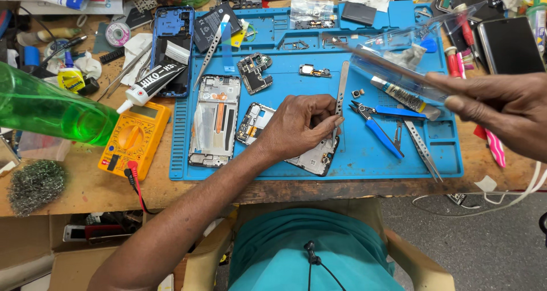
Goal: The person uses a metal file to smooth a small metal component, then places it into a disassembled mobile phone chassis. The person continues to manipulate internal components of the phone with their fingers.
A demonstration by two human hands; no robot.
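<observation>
Now left hand (299,125) pinches tweezers (336,132) over opened phone (310,157) (palm down); right hand (501,111) raised, gripping clear pouch (399,46).

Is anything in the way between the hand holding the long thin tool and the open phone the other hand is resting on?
Nothing visible blocks it. The right hand holds the long thin tool raised above the blue mat; blue-handled pliers lie flat below. The left hand covers the open phone.

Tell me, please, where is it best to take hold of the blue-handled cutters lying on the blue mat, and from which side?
Grip the blue-handled cutters by the two blue handles, coming from above at the lower right. The handles splay apart there and lie flat on the blue mat, while the short jaws point up-left toward the metal pry tool, close beside the left hand.
</observation>
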